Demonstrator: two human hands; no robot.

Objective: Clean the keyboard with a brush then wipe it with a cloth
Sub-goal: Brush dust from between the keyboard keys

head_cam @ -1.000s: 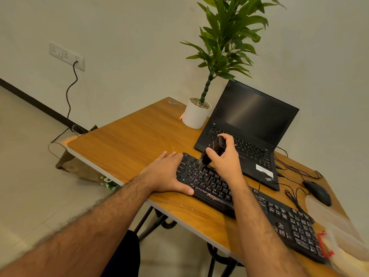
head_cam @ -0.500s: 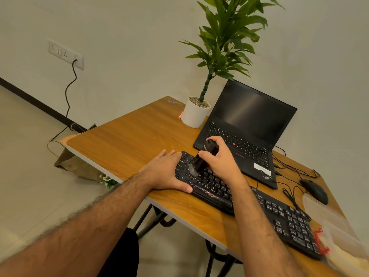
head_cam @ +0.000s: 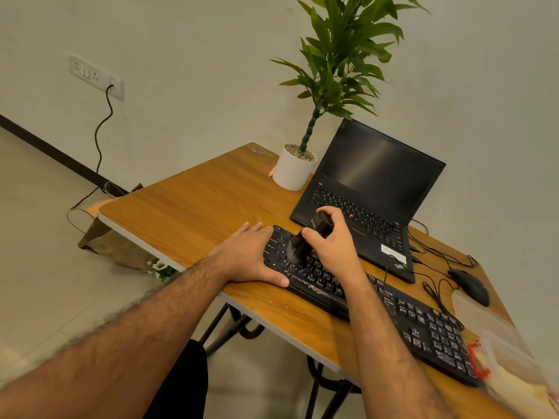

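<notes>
A black keyboard (head_cam: 420,325) lies slantwise along the near edge of the wooden table (head_cam: 193,213). My right hand (head_cam: 335,246) grips a black brush (head_cam: 305,240) over the keyboard's left part, with the bristles down on the keys. My left hand (head_cam: 251,255) rests flat on the keyboard's left end, fingers straight, thumb along the front edge. A pale yellow cloth (head_cam: 514,388) shows inside a clear plastic box at the lower right.
A black laptop (head_cam: 372,189) stands open behind the keyboard, with a white plant pot (head_cam: 292,173) to its left. A black mouse (head_cam: 472,285) and tangled cables lie at the right. The clear box (head_cam: 484,316) sits at the table's right end.
The brush has swept leftward along the keys toward my left hand, which has stayed in place.
</notes>
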